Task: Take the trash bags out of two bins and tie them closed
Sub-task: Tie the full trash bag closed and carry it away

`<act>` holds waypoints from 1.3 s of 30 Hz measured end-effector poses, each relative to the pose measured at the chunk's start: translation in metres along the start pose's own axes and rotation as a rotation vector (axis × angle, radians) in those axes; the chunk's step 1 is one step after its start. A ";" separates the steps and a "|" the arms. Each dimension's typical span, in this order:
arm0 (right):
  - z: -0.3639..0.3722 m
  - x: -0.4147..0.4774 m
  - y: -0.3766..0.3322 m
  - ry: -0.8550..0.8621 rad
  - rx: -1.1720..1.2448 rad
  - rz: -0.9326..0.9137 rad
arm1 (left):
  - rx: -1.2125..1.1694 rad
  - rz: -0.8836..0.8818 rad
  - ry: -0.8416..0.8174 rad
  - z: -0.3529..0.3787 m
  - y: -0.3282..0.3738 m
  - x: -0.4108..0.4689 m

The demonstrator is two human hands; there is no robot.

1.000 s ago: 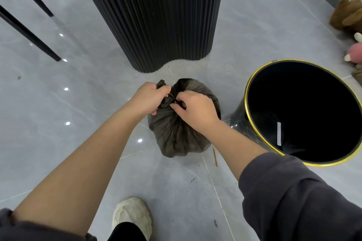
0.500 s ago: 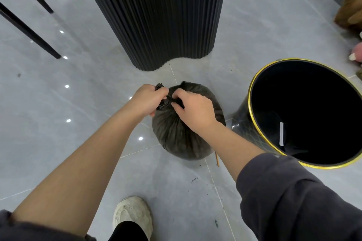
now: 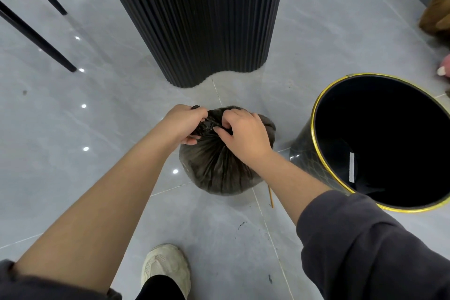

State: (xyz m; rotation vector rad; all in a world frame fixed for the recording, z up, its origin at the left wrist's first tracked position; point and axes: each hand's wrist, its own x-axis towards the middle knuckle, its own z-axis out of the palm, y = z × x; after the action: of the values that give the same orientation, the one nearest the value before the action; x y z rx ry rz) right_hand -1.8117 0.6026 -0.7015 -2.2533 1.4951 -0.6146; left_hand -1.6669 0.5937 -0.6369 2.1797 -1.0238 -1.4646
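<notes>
A full dark trash bag sits on the grey tiled floor, just in front of a ribbed black column and beside a black bin with a gold rim, whose dark inside shows only a small white strip. Both hands work at its gathered neck: the left hand grips the twisted end in curled fingers, and the right hand pinches the plastic next to it. 1 pale shoe stands below, and a thin stick lies by the bag.

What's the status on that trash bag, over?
Left hand and right hand pinching the gathered neck. Trash bag on floor, out of the bin. Nothing in the way.
</notes>
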 end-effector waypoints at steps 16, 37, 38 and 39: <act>0.002 -0.005 0.010 -0.117 0.145 -0.044 | 0.016 0.039 0.056 -0.002 -0.008 0.002; -0.027 -0.009 -0.012 -0.325 0.206 0.189 | -0.508 -0.044 -0.218 -0.021 -0.004 -0.009; -0.026 -0.008 -0.011 -0.357 0.226 0.217 | -0.551 -0.046 -0.249 -0.022 -0.005 -0.009; -0.024 -0.009 -0.009 -0.384 0.217 0.220 | -0.552 -0.032 -0.270 -0.022 -0.007 -0.010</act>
State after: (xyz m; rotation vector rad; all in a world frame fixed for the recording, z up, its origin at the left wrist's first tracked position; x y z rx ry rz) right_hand -1.8202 0.6127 -0.6780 -1.8794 1.3804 -0.2457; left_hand -1.6467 0.6027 -0.6256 1.6451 -0.5611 -1.8278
